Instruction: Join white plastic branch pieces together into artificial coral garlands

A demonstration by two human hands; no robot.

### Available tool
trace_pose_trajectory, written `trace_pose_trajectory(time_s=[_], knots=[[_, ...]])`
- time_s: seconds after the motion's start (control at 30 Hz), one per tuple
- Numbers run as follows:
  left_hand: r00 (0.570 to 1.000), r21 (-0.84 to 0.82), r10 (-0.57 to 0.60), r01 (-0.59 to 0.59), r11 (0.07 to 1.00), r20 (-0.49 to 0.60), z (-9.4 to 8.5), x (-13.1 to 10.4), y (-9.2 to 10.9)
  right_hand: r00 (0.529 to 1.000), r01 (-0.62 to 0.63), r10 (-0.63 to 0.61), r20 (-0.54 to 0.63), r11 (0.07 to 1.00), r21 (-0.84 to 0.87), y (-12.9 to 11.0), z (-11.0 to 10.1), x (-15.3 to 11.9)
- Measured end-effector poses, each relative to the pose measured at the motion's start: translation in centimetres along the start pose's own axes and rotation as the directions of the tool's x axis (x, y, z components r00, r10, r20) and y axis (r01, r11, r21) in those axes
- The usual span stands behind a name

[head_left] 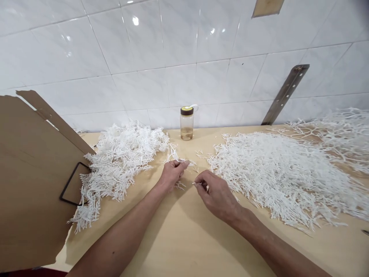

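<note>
My left hand (172,174) is closed on a white branched piece (172,154), whose thin twigs stick out above and below the fingers. Just to its right, my right hand (211,188) pinches a small white bit (197,183) between thumb and forefinger. The hands are a short way apart over the wooden table (173,238). A tangled heap of white branched pieces (127,154) lies beyond my left forearm. On the right spreads a wide pile of small white twigs (276,173).
A bottle (186,127) with a yellow and dark lid stands near the tiled wall. Cardboard (34,177) rises at the left beside a black wire frame (67,184). A metal bracket (284,96) leans at the back right, near more white branches (343,134).
</note>
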State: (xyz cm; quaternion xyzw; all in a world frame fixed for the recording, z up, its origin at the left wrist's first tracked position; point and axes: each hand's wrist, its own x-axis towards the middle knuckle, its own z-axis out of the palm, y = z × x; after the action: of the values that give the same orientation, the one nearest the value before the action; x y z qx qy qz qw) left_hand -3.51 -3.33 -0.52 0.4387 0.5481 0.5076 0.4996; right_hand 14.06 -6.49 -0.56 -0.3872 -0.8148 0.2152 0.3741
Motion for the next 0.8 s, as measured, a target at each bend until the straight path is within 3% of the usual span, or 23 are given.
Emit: trace_pose_trajectory(time_s=[0.13,0.23,0.4,0.8], knots=[[0.991,-0.113,-0.082,0.094,0.989,0.105,0.3,-0.5,0.6,0.988,-0.126,0.110,-0.111,0.980,-0.156,2.4,-1.3,0.7],[0.989,-0.131,-0.093,0.109,0.985,0.118,0.7,-0.7,0.6,0.973,-0.158,0.138,-0.186,0.982,-0.099,2.4,-1.9,0.9],[0.986,-0.144,-0.105,0.124,0.982,0.131,1.6,-1.4,0.3,0.981,-0.085,0.090,-0.173,0.996,0.035,1.4,-1.4,1.0],[0.984,-0.153,-0.131,0.149,0.977,0.124,2.4,-2.1,0.4,0.979,-0.074,0.077,-0.187,0.997,0.027,1.9,-0.6,0.9]])
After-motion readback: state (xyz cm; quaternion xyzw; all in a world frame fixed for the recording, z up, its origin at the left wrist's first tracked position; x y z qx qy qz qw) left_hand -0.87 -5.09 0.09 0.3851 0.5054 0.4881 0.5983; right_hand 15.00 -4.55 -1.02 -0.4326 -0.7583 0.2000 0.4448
